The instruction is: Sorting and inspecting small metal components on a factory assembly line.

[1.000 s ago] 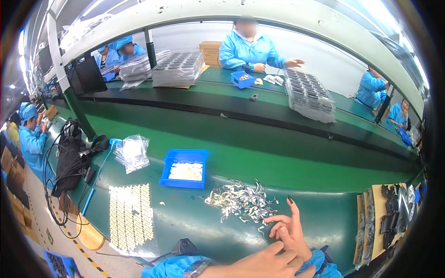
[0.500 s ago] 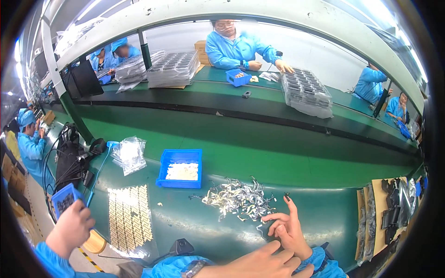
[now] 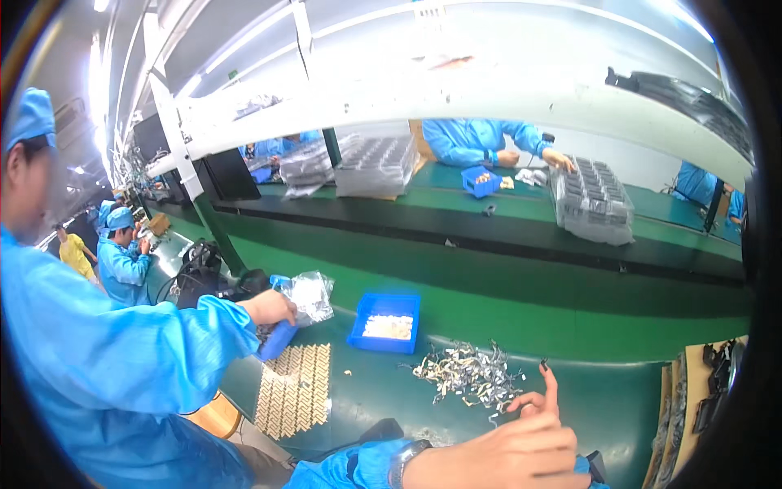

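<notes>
My left hand (image 3: 505,452), a watch (image 3: 407,460) at its wrist, reaches across in front of my right hand. Its fingers extend rightward over the right wrist and hold nothing I can see. Behind it, my right hand (image 3: 539,401) points its index finger upward, with a small black piece (image 3: 544,363) on the fingertip; its other visible fingers are bent. Just left of that finger lies a loose pile of small black-and-white strip-like parts (image 3: 468,375) on the green table. Much of my right palm is hidden.
A blue bin of pale pieces (image 3: 355,338) stands beyond the pile. A sheet of tan parts (image 3: 293,391) lies left. A co-worker's hand (image 3: 273,307) holds a blue bin of dark parts (image 3: 277,341) near clear bags (image 3: 312,295). Cardboard-backed black parts (image 3: 717,383) stand right.
The view has swung left and up, bringing the co-worker's body into sight. The co-worker's hand and blue bin have moved away from me toward the clear bags. My left hand covers more of my right.
</notes>
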Demonstrator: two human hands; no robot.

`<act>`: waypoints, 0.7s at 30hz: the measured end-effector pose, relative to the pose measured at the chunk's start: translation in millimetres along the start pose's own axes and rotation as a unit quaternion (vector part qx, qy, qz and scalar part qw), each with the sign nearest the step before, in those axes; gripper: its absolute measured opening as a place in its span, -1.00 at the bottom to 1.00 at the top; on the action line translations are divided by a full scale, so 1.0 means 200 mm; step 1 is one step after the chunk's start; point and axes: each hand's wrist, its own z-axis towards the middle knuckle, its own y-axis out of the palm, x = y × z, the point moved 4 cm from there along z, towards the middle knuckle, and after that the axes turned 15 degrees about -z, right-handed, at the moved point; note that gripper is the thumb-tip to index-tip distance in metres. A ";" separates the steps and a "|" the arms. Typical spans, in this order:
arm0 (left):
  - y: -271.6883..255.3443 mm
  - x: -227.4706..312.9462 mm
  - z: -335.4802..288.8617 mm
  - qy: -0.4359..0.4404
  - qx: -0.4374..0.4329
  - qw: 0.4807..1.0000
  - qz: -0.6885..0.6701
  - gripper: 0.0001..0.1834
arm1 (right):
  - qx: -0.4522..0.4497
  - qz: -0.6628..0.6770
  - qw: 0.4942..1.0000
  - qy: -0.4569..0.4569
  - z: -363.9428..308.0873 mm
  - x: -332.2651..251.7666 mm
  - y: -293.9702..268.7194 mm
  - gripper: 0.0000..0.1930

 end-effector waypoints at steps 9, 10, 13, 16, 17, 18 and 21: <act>-0.20 -0.07 -0.60 -0.399 0.050 0.888 0.222 -0.60 | 0.004 -0.021 0.998 -0.057 0.00 -0.08 -0.02 -0.16; -0.24 -0.04 -0.75 -0.417 0.058 0.858 0.295 -0.57 | 0.001 -0.018 0.998 -0.056 0.01 -0.08 -0.02 -0.16; -0.35 0.05 -1.23 -0.527 0.126 0.753 0.373 -0.40 | 0.008 -0.010 0.998 -0.059 0.02 -0.08 -0.01 -0.17; -0.39 0.14 -1.58 -0.591 0.133 0.627 0.490 -0.20 | 0.007 -0.006 0.999 -0.053 0.02 -0.10 -0.01 -0.18; -0.40 0.14 -1.67 -0.599 0.121 0.610 0.504 -0.14 | 0.008 -0.005 0.999 -0.052 0.03 -0.10 -0.01 -0.17; -0.40 0.13 -1.71 -0.619 0.118 0.607 0.484 -0.13 | 0.003 -0.009 0.999 -0.051 0.02 -0.09 -0.01 -0.17; -0.38 0.12 -1.76 -0.641 0.120 0.604 0.458 -0.12 | 0.009 -0.018 0.999 -0.037 0.01 -0.06 0.00 -0.13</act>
